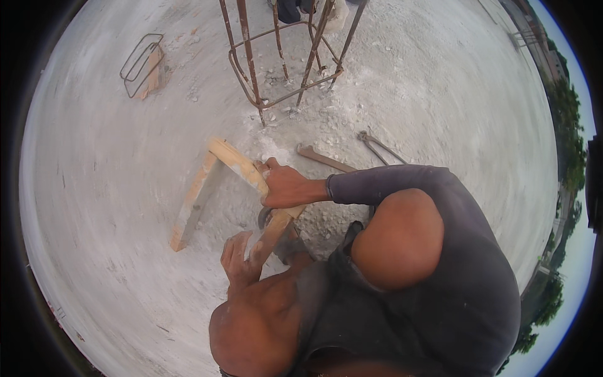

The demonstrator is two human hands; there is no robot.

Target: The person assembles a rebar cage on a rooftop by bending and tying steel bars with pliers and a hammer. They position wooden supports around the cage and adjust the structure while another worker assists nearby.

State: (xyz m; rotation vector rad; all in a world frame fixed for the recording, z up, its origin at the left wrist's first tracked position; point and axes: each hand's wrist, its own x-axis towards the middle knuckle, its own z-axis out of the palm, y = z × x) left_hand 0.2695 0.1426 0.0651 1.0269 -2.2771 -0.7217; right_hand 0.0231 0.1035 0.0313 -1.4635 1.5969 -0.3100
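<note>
A three-sided frame of nailed wooden battens [237, 162] is tilted over the concrete floor, its long left leg reaching down to the left. My right hand [286, 183], in a dark sleeve, is closed around the upper batten near the corner. Close to my left knee, my left hand [240, 259] has curled fingers at the end of the short near batten; part of its grip is hidden. Past my right forearm lie a rusty flat metal bar [326, 158] with a notched end and a pair of pincers [382, 147]. My bare knees frame the lower part.
A rusty rebar column cage [250, 56] rises from the floor ahead, with crumbled concrete [326, 225] around it and near my feet. Wire stirrups [139, 66] lie over a piece of wood [152, 70] at the far left. Part of another person [292, 11] shows behind the cage.
</note>
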